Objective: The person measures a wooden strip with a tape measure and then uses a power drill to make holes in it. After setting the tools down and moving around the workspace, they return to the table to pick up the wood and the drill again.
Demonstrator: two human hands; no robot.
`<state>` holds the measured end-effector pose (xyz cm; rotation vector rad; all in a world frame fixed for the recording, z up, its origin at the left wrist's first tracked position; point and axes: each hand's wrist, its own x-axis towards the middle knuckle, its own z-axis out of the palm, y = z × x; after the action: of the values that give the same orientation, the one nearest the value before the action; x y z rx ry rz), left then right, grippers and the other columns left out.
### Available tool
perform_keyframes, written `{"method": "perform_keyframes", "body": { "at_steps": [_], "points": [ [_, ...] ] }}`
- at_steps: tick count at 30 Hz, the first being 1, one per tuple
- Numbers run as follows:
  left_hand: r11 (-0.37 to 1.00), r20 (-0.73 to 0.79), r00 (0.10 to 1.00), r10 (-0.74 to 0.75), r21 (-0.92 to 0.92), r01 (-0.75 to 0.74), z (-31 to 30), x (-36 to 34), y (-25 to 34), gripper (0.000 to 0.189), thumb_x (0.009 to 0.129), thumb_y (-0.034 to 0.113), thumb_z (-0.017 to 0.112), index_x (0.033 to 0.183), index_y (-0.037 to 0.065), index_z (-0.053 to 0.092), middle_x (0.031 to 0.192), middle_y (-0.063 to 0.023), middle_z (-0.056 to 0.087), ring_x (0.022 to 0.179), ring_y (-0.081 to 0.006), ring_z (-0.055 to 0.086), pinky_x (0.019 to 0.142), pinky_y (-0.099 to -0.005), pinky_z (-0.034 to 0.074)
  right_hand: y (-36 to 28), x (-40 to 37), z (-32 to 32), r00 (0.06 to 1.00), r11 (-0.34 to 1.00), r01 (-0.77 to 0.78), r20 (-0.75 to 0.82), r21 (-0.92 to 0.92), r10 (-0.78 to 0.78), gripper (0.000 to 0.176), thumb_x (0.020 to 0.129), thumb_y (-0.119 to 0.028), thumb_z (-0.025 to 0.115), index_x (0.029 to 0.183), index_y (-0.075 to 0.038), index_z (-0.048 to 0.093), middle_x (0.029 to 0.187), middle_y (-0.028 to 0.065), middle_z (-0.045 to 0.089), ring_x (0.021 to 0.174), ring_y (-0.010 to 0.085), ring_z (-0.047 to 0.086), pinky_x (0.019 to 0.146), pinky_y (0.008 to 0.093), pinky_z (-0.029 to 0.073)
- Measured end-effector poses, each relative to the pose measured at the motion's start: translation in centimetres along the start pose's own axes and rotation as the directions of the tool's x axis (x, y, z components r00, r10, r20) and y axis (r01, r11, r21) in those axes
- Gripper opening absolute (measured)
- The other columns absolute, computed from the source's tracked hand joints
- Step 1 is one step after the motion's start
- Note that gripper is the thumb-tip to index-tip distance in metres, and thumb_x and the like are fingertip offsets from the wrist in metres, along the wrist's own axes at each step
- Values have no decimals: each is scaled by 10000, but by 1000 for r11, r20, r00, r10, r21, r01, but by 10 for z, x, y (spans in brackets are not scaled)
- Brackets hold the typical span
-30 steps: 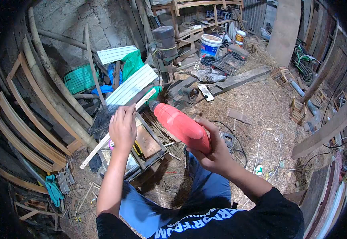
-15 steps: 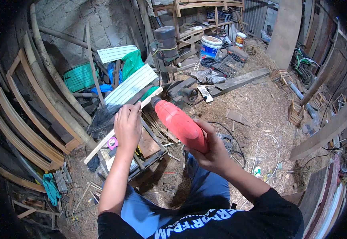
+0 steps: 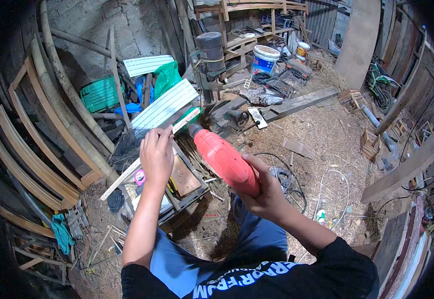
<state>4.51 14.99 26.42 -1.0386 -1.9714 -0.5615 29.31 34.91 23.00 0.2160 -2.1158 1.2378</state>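
A light wooden strip [image 3: 122, 178] runs diagonally over a small table [image 3: 204, 188], and my left hand [image 3: 156, 152] is closed around it. My right hand [image 3: 264, 194] grips a red power drill [image 3: 225, 160] by its rear. The drill's dark chuck points up and left, close to the strip's upper end; whether its tip touches the wood I cannot tell. Beside my left wrist, a pink tape measure [image 3: 139, 177] lies on the table. The fingertips of my left hand are partly hidden behind its back.
A bench vise [image 3: 238, 117] and a long plank [image 3: 304, 103] are beyond the drill. White slatted panels [image 3: 164, 108] lean at the back left. Curved wooden frames [image 3: 37, 159] stand at the left. A black cable [image 3: 304, 192] loops on the floor at the right.
The wooden strip has shifted slightly down and left, along with my left hand. My right hand still holds the drill in nearly the same place.
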Motion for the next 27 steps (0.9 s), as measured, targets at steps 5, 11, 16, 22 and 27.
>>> {"method": "perform_keyframes", "body": {
  "at_steps": [5,11,16,22,27],
  "points": [
    [1000,67,998,20,2,-20,-10,-1,1,269,906,45,761,1174,56,749,973,-87,640,918,-296,647,788,-434,476,-6,1,-1,999,999,-35,15,-38,36,887,890,-49,867,1603,-110,345,1364,216,694,1249,320,715,1046,407,543],
    [999,34,999,5,-36,-4,-12,-5,11,272,906,33,765,1177,53,748,963,-99,629,954,-311,665,820,-435,523,-6,2,1,999,998,-34,-12,-54,33,878,890,-59,872,1595,-102,352,1367,203,671,1244,319,715,1033,407,553],
    [996,37,998,-47,-77,50,-12,-5,14,269,902,14,767,1169,45,753,962,-105,626,940,-317,659,807,-447,545,-2,0,2,1000,1000,-9,-14,15,9,879,880,-41,877,1591,-93,363,1369,189,645,1251,312,698,1032,409,552],
    [997,30,997,-67,-27,68,-5,-8,8,260,897,29,775,1156,49,767,967,-99,628,943,-314,649,818,-445,535,-8,-1,0,1000,999,-18,-11,51,19,883,877,-24,878,1592,-92,365,1365,177,630,1270,287,671,1061,401,530],
    [999,73,997,-23,-30,25,-6,-9,5,268,890,43,782,1157,55,770,967,-97,629,939,-308,641,812,-437,518,-1,-5,0,998,995,-62,-4,77,62,871,885,-33,878,1593,-82,374,1386,169,622,1285,264,657,1082,391,519]
  ]
}}
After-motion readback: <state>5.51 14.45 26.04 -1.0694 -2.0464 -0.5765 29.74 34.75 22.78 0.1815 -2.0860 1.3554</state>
